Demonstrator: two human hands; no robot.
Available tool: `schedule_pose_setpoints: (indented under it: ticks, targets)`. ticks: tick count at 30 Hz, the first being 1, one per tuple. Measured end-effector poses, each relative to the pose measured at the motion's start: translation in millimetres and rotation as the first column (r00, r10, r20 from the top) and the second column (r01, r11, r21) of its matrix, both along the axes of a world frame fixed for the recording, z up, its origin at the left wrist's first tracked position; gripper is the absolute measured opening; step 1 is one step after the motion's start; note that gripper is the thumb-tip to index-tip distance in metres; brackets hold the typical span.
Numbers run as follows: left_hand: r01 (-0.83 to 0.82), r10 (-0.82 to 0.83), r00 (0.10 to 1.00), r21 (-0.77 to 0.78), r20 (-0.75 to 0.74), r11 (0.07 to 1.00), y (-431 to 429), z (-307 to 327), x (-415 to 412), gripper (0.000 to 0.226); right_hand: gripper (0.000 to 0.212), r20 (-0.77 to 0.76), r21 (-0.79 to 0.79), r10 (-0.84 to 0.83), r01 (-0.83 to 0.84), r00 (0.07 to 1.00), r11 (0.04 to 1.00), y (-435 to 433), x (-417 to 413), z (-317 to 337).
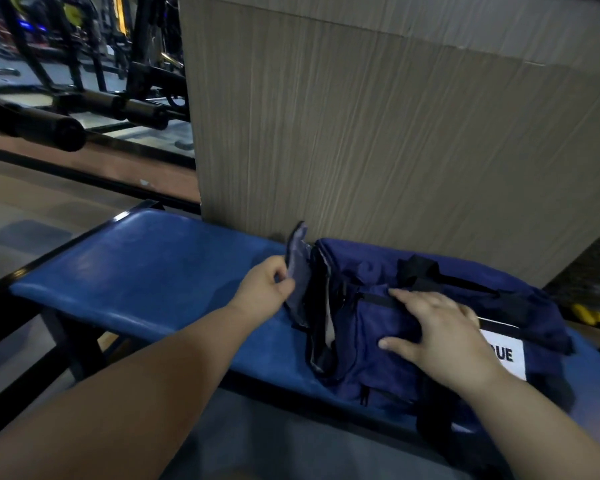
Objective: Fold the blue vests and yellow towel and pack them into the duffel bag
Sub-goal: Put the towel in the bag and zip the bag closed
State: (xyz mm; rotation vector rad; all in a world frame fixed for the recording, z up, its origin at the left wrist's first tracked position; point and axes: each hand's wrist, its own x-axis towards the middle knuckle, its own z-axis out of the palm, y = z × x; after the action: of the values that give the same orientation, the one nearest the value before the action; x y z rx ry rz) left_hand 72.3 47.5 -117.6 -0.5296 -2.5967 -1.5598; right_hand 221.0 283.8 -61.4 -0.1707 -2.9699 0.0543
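A navy blue duffel bag lies on its side on a blue padded bench, its black straps across the top. A white label with black letters shows on its right part. My left hand pinches the bag's end flap and holds it pulled away to the left, so the end opening gapes with dark lining showing. My right hand rests flat on the bag's side, fingers spread, pressing it down. No blue vests or yellow towel are visible outside the bag.
A wood-grain panel wall rises right behind the bench. Black gym machines stand at the upper left beyond a floor strip. Something yellow lies at the right edge past the bag.
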Motion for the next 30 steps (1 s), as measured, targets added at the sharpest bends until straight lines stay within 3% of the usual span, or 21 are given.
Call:
schedule_pose_setpoints:
  ticks: [2,4,8,14,18,22,24,27,30]
  targets:
    - [0.091,-0.09,0.994,0.01,-0.057,0.996,10.9,2.9,7.0,0.031,0.036,-0.176,0.014,-0.009,0.012,0.984,1.0,0.2,-4.8,-5.4]
    - [0.178,-0.174,0.982,0.052,-0.073,0.983,20.9,2.5,12.0,0.033,0.017,-0.334,0.027,-0.049,0.062,0.941,0.998,11.5,-6.9,-8.6]
    - [0.306,-0.302,0.952,0.154,-0.044,0.94,36.4,-6.6,20.3,0.021,0.016,-0.413,-0.099,-0.231,0.208,0.881,0.973,31.9,-1.8,8.8]
    - [0.41,-0.451,0.884,0.258,0.123,0.874,56.0,-7.1,31.7,0.014,0.018,-0.361,-0.195,-0.351,0.298,0.864,0.934,55.0,2.9,25.7]
    - [0.351,-0.413,0.884,0.271,0.219,0.896,58.1,-14.2,28.6,0.028,0.02,-0.341,-0.236,-0.382,0.315,0.859,0.919,54.3,3.6,24.7]
    - [0.072,-0.092,0.972,0.101,0.214,0.992,52.8,-36.8,19.7,0.037,0.02,-0.329,-0.243,-0.389,0.321,0.86,0.915,51.2,2.7,25.5]
    - [-0.028,0.052,0.974,-0.114,0.218,0.993,48.7,-47.2,19.1,0.042,0.018,-0.324,-0.247,-0.391,0.322,0.861,0.914,51.4,2.4,25.7]
    - [0.028,0.081,0.984,-0.58,0.161,0.814,45.0,-55.0,23.7,0.046,0.017,-0.324,-0.241,-0.392,0.326,0.861,0.914,52.9,1.5,25.5]
    - [0.035,0.035,0.995,-0.649,0.095,0.76,47.9,-61.5,22.7,0.04,0.017,-0.32,-0.254,-0.403,0.332,0.857,0.908,53.2,-0.2,25.7]
